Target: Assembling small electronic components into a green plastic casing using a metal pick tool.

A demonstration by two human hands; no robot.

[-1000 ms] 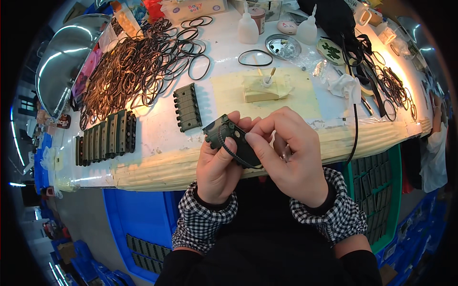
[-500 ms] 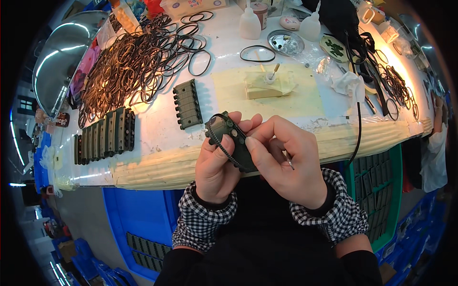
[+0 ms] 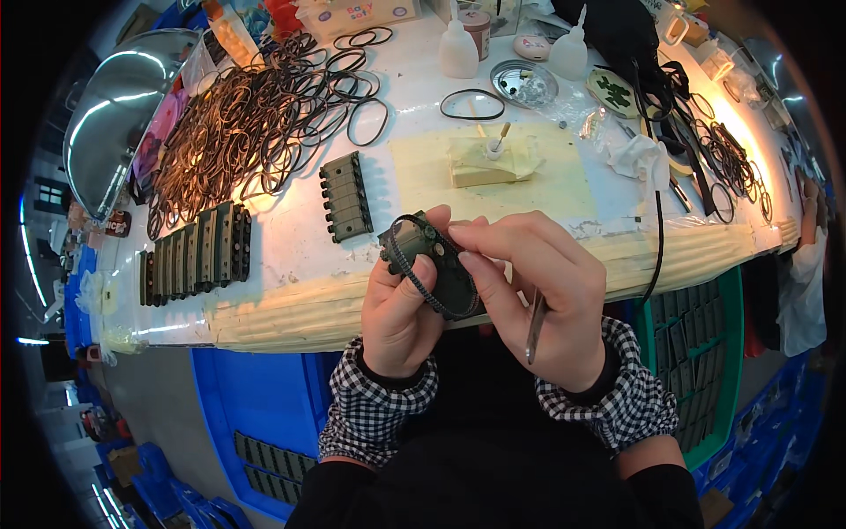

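My left hand (image 3: 394,322) is closed round a dark green toy vehicle hull (image 3: 411,240) with small round wheels along its side, tilted above the table's front edge. A ribbed black track loop (image 3: 404,264) lies round the wheels, its lower end hanging loose from the hull. My right hand (image 3: 551,286) pinches the loop's far right side between thumb and forefinger. A slim metal tool (image 3: 534,331), perhaps tweezers, is tucked in its curled fingers and points down toward me. The fingers partly hide the hull.
Similar green hulls (image 3: 194,256) stand in a row at left, with another group (image 3: 346,197) nearer the middle. Behind lies a heap of black loops (image 3: 242,123). A taped block (image 3: 493,163) holds a small cup with a stick. White squeeze bottles (image 3: 458,53) stand at the back.
My right hand has shifted slightly right, and its fingers have moved up along the loop. The loop's lower end now stands out wider. More of the metal tool shows, swung downward.
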